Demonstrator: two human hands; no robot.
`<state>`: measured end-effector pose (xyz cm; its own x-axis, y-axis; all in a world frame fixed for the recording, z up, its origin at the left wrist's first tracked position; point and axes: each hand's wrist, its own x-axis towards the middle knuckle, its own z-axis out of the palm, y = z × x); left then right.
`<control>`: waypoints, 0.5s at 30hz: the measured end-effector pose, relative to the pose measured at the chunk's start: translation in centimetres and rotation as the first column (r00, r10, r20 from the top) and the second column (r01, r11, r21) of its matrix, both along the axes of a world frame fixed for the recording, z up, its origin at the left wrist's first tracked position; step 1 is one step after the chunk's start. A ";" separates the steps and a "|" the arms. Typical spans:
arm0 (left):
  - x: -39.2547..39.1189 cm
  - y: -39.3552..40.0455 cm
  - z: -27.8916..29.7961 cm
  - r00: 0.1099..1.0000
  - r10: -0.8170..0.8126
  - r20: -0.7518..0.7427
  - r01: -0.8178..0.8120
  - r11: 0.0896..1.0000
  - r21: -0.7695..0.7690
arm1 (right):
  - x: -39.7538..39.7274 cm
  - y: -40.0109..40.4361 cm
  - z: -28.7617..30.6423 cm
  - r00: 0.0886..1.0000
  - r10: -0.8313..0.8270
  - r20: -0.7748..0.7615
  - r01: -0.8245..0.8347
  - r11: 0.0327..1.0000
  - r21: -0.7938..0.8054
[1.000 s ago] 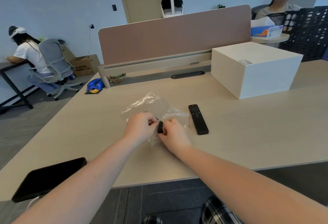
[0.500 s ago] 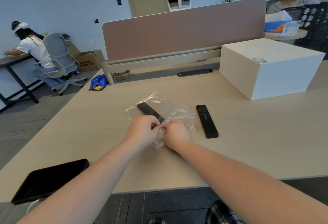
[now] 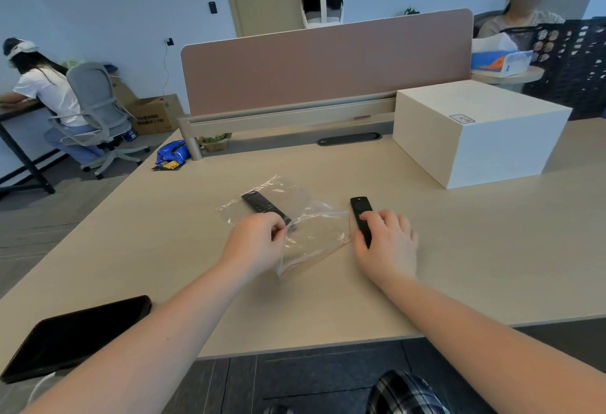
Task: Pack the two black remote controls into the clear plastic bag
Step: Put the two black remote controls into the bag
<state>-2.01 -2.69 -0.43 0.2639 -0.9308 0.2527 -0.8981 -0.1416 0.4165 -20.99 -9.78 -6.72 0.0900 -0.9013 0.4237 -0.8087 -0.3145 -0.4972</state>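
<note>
Step in hand: 1 of the 2 remotes looks packed; the fetch of the 2nd is under way

Clear plastic bag (image 3: 314, 233): lies crumpled on the surface (image 3: 475, 249) between the 2 hands; its red-lined mouth faces the person and runs toward the right

First remote (image 3: 262, 205): appears to sit inside the bag, angled away to the left; its near end is hidden behind the left hand

Second remote (image 3: 360, 216): outside the bag, just beside its right edge, flat on the surface; its near end is under the right hand

Left hand (image 3: 254, 243): fingers curled, thumb and fingertips pinched on the bag's film near the mouth; it pins the bag in place

Right hand (image 3: 387, 243): fingers spread and laid down over the second remote, thumb against its left side; whether it has closed into a real grip I cannot tell; the remote is not lifted

Next move, as I judge it: close the right hand on the second remote and lift it; the left hand must raise 1 lip so the mouth gapes; then slide the remote in alongside the first

Risk: limp film may fold shut, or the first remote may slip out toward the mouth
</note>
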 end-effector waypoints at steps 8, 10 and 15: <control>-1.4 0.1 0.5 0.996 -0.085 0.001 0.085 0.994 -0.066 | -1.7 -0.5 -0.6 0.990 -0.040 -0.139 0.058 0.990 0.132; -1.5 0.0 0.7 0.995 -0.094 0.009 0.095 0.994 -0.055 | -2.0 -0.3 -0.4 0.997 -0.051 -0.059 0.059 0.988 0.143; -1.4 -0.3 0.5 0.996 -0.090 0.002 0.090 0.994 -0.064 | -3.3 0.3 0.4 0.950 -0.010 0.313 -0.015 0.997 0.076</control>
<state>-3.44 -2.95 0.09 0.1804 -0.9329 0.3118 -0.9055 -0.0337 0.4230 -24.30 -9.48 -6.31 -0.0339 -0.9320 0.3609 -0.6075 -0.2676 -0.7479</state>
